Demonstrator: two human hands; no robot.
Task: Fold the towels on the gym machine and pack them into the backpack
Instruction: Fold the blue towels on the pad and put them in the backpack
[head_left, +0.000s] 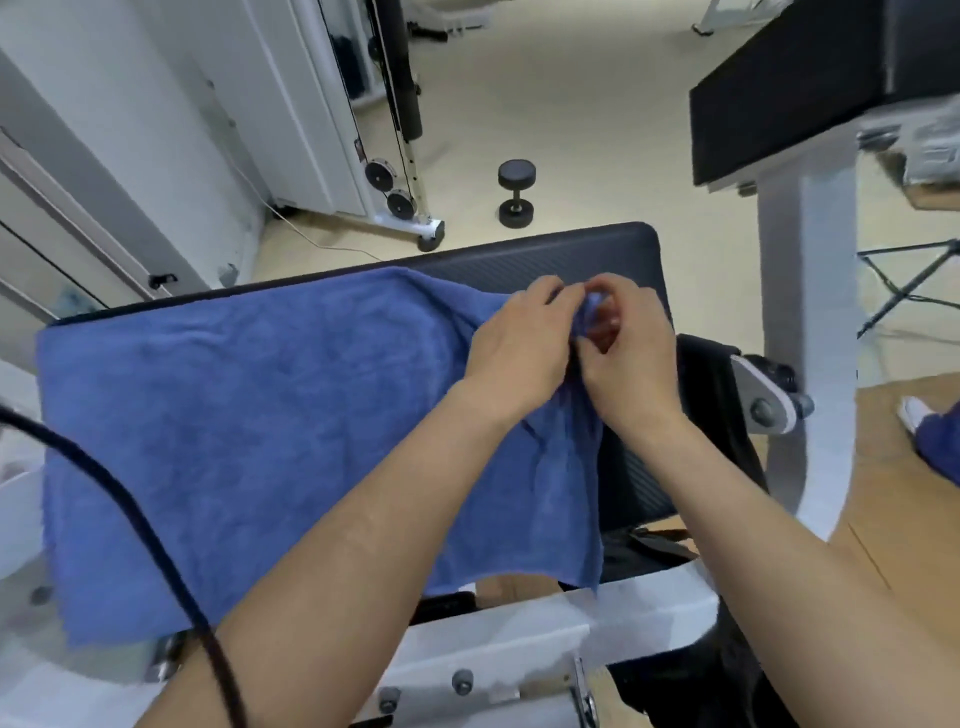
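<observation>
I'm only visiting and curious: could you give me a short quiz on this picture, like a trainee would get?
1. True or false: the blue towel is already folded into a small square on the black pad.
2. Where do the left hand and right hand pinch the towel? A) its far right corner B) its near left edge C) its middle
3. Fill in: on the floor beyond the pad stands a black ____.
Key: 1 false; 2 A; 3 dumbbell.
</observation>
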